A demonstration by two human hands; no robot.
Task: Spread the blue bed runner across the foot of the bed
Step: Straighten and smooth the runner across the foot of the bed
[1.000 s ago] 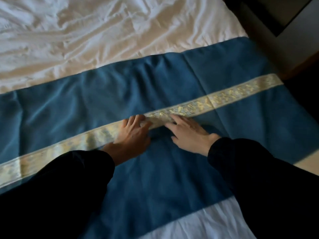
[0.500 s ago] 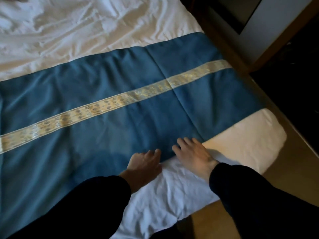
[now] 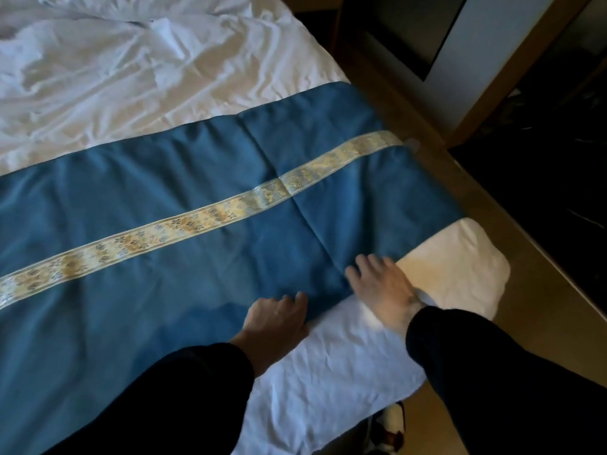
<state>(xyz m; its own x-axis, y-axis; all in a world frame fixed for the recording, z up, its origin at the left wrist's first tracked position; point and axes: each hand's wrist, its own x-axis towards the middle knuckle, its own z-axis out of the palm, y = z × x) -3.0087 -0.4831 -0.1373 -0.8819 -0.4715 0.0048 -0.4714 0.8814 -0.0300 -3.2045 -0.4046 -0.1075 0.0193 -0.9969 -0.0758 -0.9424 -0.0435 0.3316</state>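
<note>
The blue bed runner with a gold patterned band lies flat across the foot of the bed, reaching its right side. My left hand rests palm down on the runner's near edge, fingers slightly curled at the hem. My right hand lies flat with fingers spread, half on the runner's near edge and half on the white sheet. Both arms wear dark sleeves. Neither hand holds anything.
Rumpled white bedding covers the bed beyond the runner. The bed's white corner sits at right, with tan floor beside it. A wall with a dark panel and dark furniture stand to the right.
Both hands drew back from the gold band to the runner's near edge, then my right hand slid further right along that edge. The view shifted toward the bed's right corner.
</note>
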